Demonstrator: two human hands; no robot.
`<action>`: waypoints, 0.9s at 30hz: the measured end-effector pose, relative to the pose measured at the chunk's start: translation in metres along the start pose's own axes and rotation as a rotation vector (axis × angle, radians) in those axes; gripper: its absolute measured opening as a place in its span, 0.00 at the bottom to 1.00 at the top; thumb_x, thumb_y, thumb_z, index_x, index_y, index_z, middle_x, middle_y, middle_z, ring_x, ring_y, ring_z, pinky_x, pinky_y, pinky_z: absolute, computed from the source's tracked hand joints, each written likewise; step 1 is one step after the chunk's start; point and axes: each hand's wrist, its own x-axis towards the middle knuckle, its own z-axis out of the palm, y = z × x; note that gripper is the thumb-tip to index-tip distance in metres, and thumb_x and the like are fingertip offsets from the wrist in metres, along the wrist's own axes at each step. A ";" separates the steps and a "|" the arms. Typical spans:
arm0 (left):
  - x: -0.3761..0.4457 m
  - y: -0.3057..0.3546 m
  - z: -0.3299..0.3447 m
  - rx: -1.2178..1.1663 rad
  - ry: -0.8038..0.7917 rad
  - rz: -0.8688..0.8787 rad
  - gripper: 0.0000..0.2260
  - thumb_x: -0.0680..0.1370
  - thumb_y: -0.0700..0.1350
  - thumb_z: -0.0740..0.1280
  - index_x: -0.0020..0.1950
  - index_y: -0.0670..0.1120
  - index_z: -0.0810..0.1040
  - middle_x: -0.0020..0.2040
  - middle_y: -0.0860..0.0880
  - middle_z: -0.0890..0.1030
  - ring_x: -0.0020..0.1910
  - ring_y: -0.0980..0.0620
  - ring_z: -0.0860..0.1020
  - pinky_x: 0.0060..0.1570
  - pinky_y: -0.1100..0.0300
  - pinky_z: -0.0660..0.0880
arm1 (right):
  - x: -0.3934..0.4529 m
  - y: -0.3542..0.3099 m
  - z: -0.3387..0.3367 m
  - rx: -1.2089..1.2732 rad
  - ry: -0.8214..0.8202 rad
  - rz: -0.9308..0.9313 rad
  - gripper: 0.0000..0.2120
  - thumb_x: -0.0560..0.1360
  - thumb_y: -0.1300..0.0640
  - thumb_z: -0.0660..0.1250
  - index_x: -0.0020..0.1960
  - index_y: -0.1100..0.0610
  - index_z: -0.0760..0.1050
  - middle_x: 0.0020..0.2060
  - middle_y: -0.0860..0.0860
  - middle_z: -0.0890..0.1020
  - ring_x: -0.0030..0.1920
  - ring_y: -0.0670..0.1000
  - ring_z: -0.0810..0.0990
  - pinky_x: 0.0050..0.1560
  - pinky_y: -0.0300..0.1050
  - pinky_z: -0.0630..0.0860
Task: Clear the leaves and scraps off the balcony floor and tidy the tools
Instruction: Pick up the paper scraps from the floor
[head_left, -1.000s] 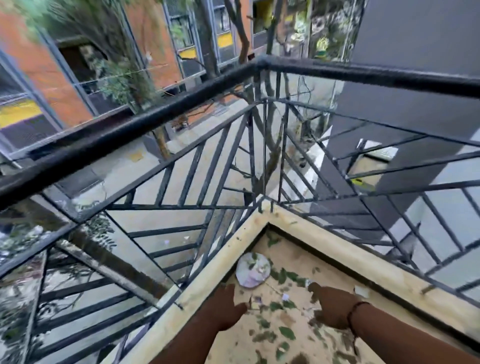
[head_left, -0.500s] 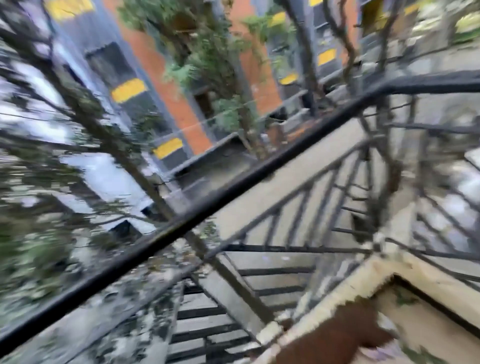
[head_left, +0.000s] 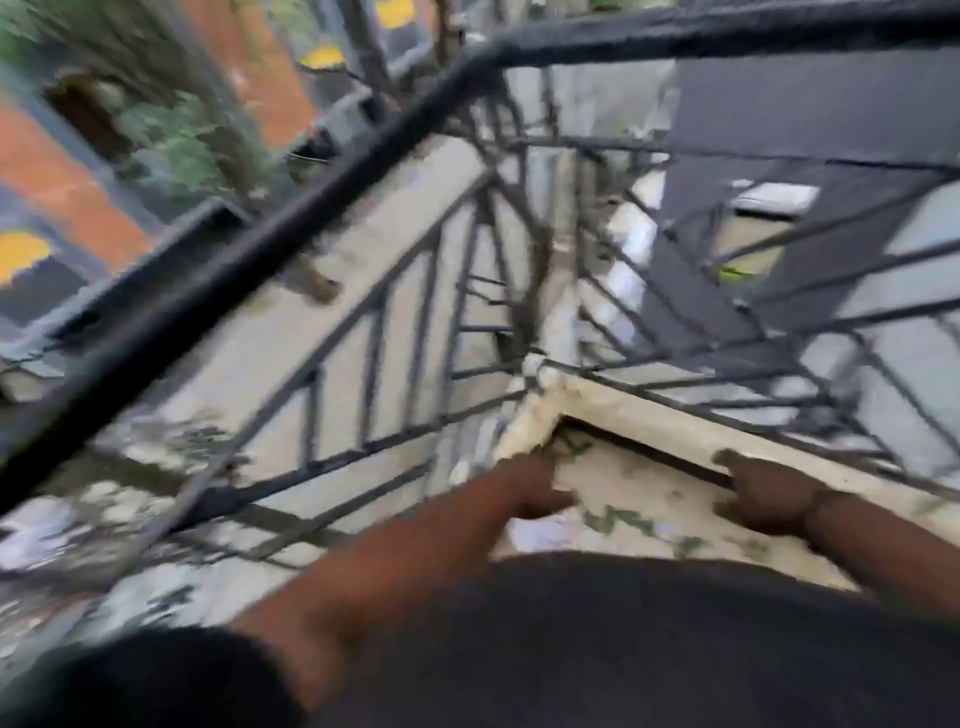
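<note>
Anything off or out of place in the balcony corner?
Green leaves lie scattered on the floor in the railing corner, between the left hand and right hand. A pale scrap lies below the left hand. Blur hides finer detail.

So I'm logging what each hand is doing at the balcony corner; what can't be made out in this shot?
All head view:
- Left hand: motion blur smears the fingers, so its grip, and whether it holds anything, cannot be told.
- Right hand: blurred too; grip unclear.
- Leaves on the floor: green smudges, uncountable.
- Near floor: hidden by the person's dark clothing.
</note>
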 end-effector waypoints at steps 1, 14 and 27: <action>0.007 0.001 -0.002 0.015 0.018 0.007 0.32 0.79 0.61 0.63 0.77 0.44 0.62 0.74 0.41 0.67 0.72 0.42 0.67 0.67 0.53 0.66 | -0.026 0.128 -0.017 0.079 -0.083 -0.033 0.39 0.77 0.45 0.64 0.79 0.58 0.49 0.74 0.58 0.65 0.72 0.55 0.67 0.68 0.42 0.65; 0.049 -0.044 0.008 0.149 -0.193 0.124 0.33 0.80 0.59 0.62 0.80 0.47 0.54 0.79 0.42 0.58 0.76 0.44 0.61 0.69 0.59 0.59 | 0.002 0.223 0.018 0.205 -0.107 0.280 0.33 0.79 0.48 0.62 0.78 0.54 0.52 0.72 0.58 0.69 0.68 0.56 0.71 0.59 0.40 0.67; 0.155 -0.077 0.132 0.152 -0.309 0.047 0.38 0.78 0.64 0.63 0.80 0.48 0.52 0.79 0.42 0.57 0.76 0.41 0.62 0.73 0.48 0.62 | 0.086 0.259 0.146 0.324 -0.214 0.304 0.32 0.79 0.47 0.61 0.78 0.54 0.54 0.74 0.56 0.65 0.70 0.59 0.68 0.65 0.53 0.71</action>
